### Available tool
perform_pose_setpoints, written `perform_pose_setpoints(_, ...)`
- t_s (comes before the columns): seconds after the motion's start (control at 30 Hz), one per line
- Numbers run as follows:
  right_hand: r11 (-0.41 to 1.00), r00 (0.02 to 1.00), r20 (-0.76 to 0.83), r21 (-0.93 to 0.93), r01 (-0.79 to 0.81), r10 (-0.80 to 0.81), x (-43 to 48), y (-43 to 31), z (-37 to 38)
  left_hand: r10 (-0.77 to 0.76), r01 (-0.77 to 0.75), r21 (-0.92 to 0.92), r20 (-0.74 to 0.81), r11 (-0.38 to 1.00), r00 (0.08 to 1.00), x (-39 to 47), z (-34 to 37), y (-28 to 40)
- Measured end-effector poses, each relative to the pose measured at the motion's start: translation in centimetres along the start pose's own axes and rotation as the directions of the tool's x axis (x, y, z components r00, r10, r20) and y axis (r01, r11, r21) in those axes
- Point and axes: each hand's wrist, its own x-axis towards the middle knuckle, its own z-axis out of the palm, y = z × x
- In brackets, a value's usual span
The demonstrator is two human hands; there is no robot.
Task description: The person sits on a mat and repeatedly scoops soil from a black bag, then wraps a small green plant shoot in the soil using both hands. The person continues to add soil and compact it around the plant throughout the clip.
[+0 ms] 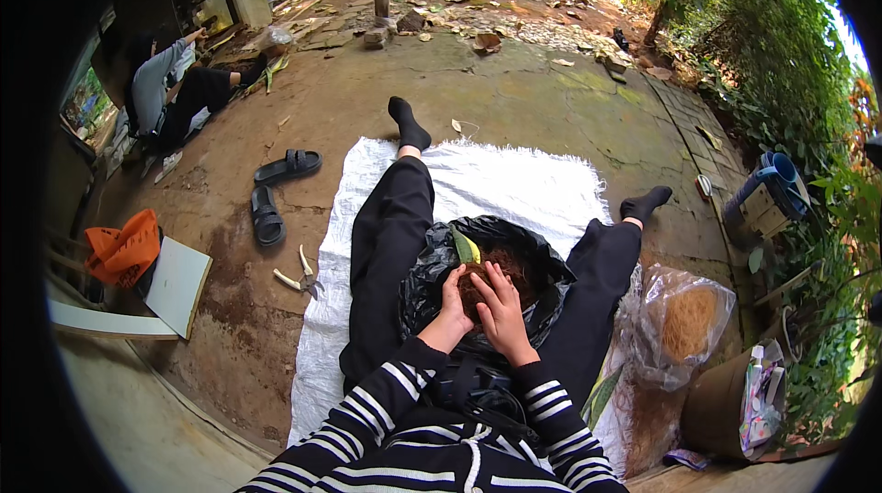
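Observation:
Between my spread legs, a black plastic bag point(551, 271) stands with its mouth wide, holding loose reddish-brown soil or coir point(508, 263). Over it, my left hand point(451, 308) cups the left side of a rounded brown clump point(470, 286). From the opposite side my right hand point(502, 308) presses on the same clump, its fingers covering part of it. A short piece of snake plant leaf point(466, 247), green with a yellow edge, sticks up at the clump's far side. Its lower end is hidden.
A white woven sheet point(524, 165) lies under me. Pruning shears point(302, 277) and black sandals point(275, 193) are left. On the right are a clear bag of fibre point(688, 324), a brown bin point(713, 400) and another snake plant leaf point(603, 396). Another person point(155, 90) sits far left.

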Motion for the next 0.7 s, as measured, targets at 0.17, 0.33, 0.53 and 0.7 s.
perform_pose_setpoints(0.17, 0.981, 0.994, -0.071, 0.182, -0.072, 0.086, 0.4, -0.2, 0.8, 0.037, -0.038, 0.069, 0.009, 0.997, 0.999, 0.1, -0.7, -0.2)
perform_pose_setpoints(0.33, 0.942, 0.987, -0.073, 0.315, -0.113, 0.143, 2.3, 0.3, 1.7, 0.02, -0.025, 0.052, 0.102, 0.998, 0.995, 0.9, -1.1, -0.1)
perform_pose_setpoints(0.53, 0.966, 0.99, -0.025, 0.225, -0.13, 0.139, 5.3, 1.1, 1.2, -0.014, -0.001, 0.072, 0.207, 0.997, 0.978, 3.2, -0.4, 0.7)
perform_pose_setpoints(0.7, 0.96, 0.967, -0.145, 0.217, -0.174, 0.208, 5.9, 2.4, 1.3, 0.046, -0.067, 0.114, 0.175, 0.991, 0.983, 4.0, 0.7, 0.4)
